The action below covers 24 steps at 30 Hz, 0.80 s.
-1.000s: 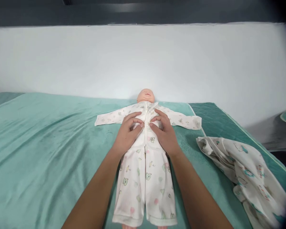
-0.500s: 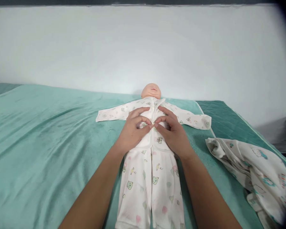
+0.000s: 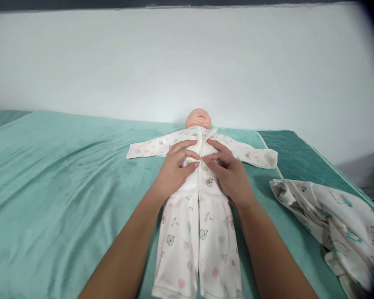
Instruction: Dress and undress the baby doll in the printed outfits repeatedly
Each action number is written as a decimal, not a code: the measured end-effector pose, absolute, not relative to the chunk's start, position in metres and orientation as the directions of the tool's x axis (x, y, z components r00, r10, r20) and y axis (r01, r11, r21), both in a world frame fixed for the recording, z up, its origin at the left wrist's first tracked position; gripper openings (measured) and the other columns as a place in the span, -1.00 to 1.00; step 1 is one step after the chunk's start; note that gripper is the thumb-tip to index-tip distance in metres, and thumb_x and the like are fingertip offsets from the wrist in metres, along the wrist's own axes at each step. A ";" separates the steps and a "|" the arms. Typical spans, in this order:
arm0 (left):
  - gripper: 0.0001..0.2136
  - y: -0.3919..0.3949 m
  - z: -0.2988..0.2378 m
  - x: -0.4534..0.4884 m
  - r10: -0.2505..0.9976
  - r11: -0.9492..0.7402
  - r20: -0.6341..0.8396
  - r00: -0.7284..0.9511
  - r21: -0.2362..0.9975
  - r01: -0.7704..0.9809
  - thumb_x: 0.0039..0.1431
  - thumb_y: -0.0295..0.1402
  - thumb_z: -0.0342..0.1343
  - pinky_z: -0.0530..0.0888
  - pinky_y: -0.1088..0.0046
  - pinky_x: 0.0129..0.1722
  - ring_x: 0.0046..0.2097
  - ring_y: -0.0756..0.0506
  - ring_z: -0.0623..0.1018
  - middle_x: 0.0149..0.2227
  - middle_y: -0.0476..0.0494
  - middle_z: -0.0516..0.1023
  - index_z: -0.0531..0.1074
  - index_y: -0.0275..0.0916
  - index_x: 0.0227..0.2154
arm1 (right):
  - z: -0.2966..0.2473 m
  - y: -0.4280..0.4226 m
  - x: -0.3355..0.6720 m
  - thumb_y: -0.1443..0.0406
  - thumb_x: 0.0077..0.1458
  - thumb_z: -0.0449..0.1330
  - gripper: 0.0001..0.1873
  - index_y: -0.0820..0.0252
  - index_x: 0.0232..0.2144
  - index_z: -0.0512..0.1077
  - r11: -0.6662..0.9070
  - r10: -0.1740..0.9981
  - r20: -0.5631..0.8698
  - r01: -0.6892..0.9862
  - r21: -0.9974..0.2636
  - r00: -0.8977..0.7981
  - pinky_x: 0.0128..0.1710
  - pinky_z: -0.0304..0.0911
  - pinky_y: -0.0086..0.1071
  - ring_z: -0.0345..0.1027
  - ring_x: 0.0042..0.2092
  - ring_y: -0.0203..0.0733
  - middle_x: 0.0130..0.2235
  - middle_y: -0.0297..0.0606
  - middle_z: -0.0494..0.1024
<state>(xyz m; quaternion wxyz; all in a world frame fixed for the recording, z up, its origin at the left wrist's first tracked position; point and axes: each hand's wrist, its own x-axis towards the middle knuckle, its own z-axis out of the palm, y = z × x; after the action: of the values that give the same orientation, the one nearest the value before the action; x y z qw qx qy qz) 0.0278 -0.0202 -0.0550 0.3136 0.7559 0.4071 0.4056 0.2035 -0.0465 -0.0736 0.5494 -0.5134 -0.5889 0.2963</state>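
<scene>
A baby doll (image 3: 198,118) lies on its back, wearing a white printed jacket (image 3: 209,182) and matching trousers (image 3: 179,245). Over the jacket's middle, my left hand (image 3: 177,168) pinches the front edge between thumb and forefinger. My right hand (image 3: 229,170) pinches the same front seam from the other side, its fingertips almost meeting the left ones. Whatever fastener may sit between the fingertips is too small to make out. Above my hands the collar edges lie slightly apart. Both jacket sleeves stretch out to the sides.
A pale green blanket (image 3: 65,187) covers the surface, with a darker green quilted cover (image 3: 286,149) showing at the right. A crumpled white printed cloth (image 3: 327,216) lies at the right. Behind the doll's head rises a white wall (image 3: 187,62).
My hands stay at the jacket's front with small finger movements; the right thumb has shifted slightly. The whole view has moved a little.
</scene>
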 end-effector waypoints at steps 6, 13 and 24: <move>-0.83 -0.018 -0.057 0.035 0.861 -0.506 0.409 0.301 0.747 0.432 0.12 -0.46 0.18 0.24 0.17 0.30 0.29 -0.13 0.29 0.21 0.00 0.41 0.45 -0.09 -0.23 | -0.073 -0.047 0.201 0.17 0.16 0.24 -0.87 -0.07 -0.35 0.61 0.333 0.924 0.374 0.310 -0.891 0.083 0.36 -0.06 0.06 0.01 0.37 0.00 0.23 -0.44 0.40; -0.90 -0.021 -0.057 0.035 0.852 -0.523 0.428 0.302 0.721 0.454 0.13 -0.45 0.19 0.28 0.16 0.26 0.28 -0.16 0.30 0.21 -0.02 0.40 0.44 -0.12 -0.31 | -0.073 -0.048 0.200 0.17 0.05 0.35 -0.82 -0.01 -0.27 0.48 0.386 0.900 0.434 0.410 -0.827 0.029 0.35 -0.07 0.03 0.00 0.37 -0.05 0.29 -0.37 0.31; -0.92 -0.014 -0.065 0.028 0.908 -0.420 0.418 0.038 0.902 0.099 0.19 -0.32 0.17 0.43 0.33 0.05 0.09 -0.11 0.48 0.05 -0.12 0.52 0.40 -0.18 -0.36 | -0.077 -0.043 0.203 0.22 0.09 0.23 -0.91 0.10 -0.37 0.42 0.316 0.886 0.324 0.079 -0.945 0.331 0.16 0.24 -0.14 0.36 0.13 -0.10 0.09 -0.30 0.51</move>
<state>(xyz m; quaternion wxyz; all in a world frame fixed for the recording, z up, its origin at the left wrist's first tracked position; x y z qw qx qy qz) 0.0283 -0.0138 -0.0652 0.3579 0.6254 0.4024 0.5646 0.2032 -0.0427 -0.0766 0.6485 -0.4952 -0.4873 0.3112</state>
